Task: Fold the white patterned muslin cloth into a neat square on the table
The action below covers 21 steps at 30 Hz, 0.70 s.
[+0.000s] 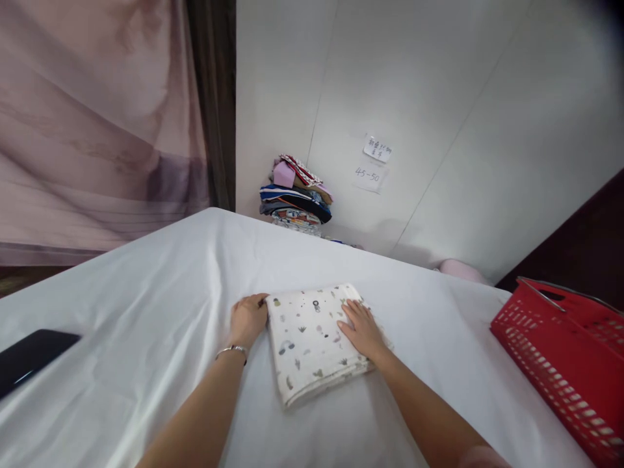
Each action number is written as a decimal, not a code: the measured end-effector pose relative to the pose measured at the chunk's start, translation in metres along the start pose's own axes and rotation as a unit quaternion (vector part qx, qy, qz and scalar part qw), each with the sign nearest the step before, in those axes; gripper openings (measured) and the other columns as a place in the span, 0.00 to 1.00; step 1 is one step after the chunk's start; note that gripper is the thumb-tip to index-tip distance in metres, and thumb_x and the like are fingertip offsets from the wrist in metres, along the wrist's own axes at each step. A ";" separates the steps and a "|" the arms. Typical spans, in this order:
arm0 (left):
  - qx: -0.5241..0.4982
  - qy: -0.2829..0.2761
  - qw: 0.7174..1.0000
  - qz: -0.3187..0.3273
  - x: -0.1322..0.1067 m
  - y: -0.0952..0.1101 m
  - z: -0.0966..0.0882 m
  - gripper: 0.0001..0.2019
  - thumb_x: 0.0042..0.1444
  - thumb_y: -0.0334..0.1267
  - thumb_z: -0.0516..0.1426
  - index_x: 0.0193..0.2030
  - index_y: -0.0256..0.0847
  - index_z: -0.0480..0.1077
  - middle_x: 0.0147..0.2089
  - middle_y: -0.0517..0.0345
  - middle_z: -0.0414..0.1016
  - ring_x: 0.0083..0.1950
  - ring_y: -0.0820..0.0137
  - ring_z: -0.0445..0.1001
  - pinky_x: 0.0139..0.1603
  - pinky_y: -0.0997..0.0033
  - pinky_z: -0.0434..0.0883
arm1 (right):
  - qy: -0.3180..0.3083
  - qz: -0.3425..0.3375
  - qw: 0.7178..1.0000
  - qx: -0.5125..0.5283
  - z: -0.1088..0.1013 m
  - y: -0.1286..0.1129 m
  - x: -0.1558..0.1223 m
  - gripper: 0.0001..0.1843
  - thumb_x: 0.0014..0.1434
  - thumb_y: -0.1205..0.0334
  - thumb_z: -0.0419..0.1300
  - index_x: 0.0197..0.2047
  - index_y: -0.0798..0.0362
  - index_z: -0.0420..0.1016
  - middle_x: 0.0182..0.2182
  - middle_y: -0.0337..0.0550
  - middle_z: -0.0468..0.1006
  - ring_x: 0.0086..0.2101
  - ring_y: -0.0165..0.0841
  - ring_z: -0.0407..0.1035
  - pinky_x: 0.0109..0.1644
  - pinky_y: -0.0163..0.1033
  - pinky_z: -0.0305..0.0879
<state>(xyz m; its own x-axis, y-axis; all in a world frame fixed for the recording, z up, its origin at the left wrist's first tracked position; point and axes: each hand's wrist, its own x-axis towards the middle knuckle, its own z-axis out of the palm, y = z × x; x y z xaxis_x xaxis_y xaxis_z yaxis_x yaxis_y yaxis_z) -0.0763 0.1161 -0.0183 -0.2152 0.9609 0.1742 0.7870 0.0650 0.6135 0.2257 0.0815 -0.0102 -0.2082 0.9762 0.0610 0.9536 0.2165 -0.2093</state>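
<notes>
A folded white cloth (312, 348) with small printed plants, rainbows and dots lies on the white-covered table (419, 403). At its far left corner, my left hand (247, 320) has its fingers curled against the edge, closed on the corner; the fingertips are partly hidden. A silver bracelet (233, 351) circles that wrist. My right hand (361, 330) rests flat on the cloth's right side with the fingers stretched out. Several layers show along the cloth's near edge.
A red plastic basket (560, 351) stands at the right. A black flat object (36, 354) lies at the left edge. Beyond the table, a pile of folded fabrics (296, 195) stands against the white wall (414, 78), near paper notes (369, 175). A pink curtain (97, 130) hangs at left.
</notes>
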 end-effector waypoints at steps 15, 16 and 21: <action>0.093 -0.004 0.957 0.275 -0.048 0.052 0.034 0.24 0.58 0.48 0.49 0.57 0.37 0.64 0.65 0.46 0.58 0.67 0.54 0.52 0.65 0.46 0.48 | -0.012 0.002 1.000 -0.018 -0.003 -0.006 0.001 0.30 0.63 0.47 0.45 0.64 0.50 0.56 0.65 0.43 0.50 0.64 0.36 0.41 0.65 0.46 0.36; 0.105 -0.010 0.955 0.278 -0.052 0.052 0.038 0.25 0.58 0.50 0.49 0.57 0.37 0.64 0.65 0.45 0.58 0.67 0.54 0.52 0.65 0.45 0.47 | -0.011 0.002 1.000 -0.014 -0.003 -0.006 0.001 0.29 0.63 0.47 0.45 0.64 0.50 0.56 0.65 0.43 0.50 0.64 0.36 0.40 0.65 0.46 0.36; 0.135 -0.013 0.950 0.283 -0.051 0.044 0.044 0.28 0.59 0.53 0.45 0.59 0.37 0.63 0.65 0.46 0.57 0.67 0.54 0.51 0.66 0.46 0.46 | -0.014 0.034 0.994 0.099 -0.005 0.002 0.012 0.27 0.57 0.51 0.53 0.59 0.51 0.65 0.63 0.43 0.56 0.63 0.38 0.46 0.65 0.44 0.41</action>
<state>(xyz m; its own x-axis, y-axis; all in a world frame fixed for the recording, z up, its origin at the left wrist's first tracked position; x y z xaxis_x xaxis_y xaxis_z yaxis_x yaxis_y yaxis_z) -0.0048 0.0815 -0.0340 0.2972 0.8687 0.3963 0.8931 -0.3997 0.2064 0.2261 0.0935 -0.0051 -0.1536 0.9880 0.0139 0.9049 0.1464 -0.3997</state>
